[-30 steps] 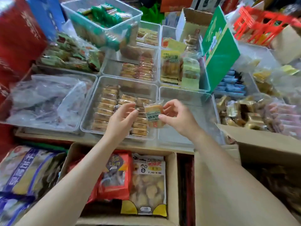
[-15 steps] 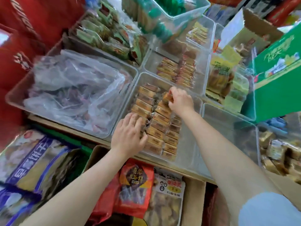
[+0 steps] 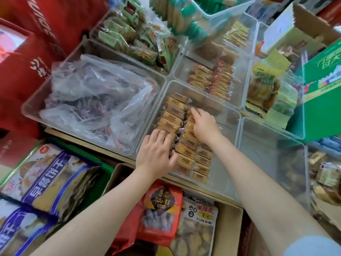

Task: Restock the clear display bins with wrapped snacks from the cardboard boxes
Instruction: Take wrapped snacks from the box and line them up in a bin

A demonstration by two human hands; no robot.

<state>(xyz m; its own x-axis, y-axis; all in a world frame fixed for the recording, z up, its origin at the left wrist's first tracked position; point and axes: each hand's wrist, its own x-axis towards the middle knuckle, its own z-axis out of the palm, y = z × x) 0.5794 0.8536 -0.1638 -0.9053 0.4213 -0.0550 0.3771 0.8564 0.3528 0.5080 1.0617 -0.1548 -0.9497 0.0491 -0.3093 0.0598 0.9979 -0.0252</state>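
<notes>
A clear display bin (image 3: 224, 145) in the middle holds three rows of orange wrapped snacks (image 3: 172, 115). My left hand (image 3: 156, 154) rests flat on the near end of the left row, fingers fairly straight. My right hand (image 3: 204, 124) reaches over the middle row. Its curled fingertips hold a wrapped snack (image 3: 189, 110) at that row's far end; the thumb is hidden. Below the bin, an open cardboard box (image 3: 228, 230) holds a red snack bag (image 3: 160, 211) and a clear bag of pale biscuits (image 3: 195, 235).
A bare clear bin (image 3: 267, 159) sits right of the filled one. A bin with crumpled plastic bags (image 3: 96, 97) lies to the left. Further bins of snacks (image 3: 212, 80) stand behind. A green carton (image 3: 323, 93) is at right, red cartons (image 3: 27, 58) at left, blue-striped bags (image 3: 48, 178) at lower left.
My right hand carried the wrapped snack from above the bins down into the middle row's far end. My left hand moved onto the left row and stayed. The view swung left and down.
</notes>
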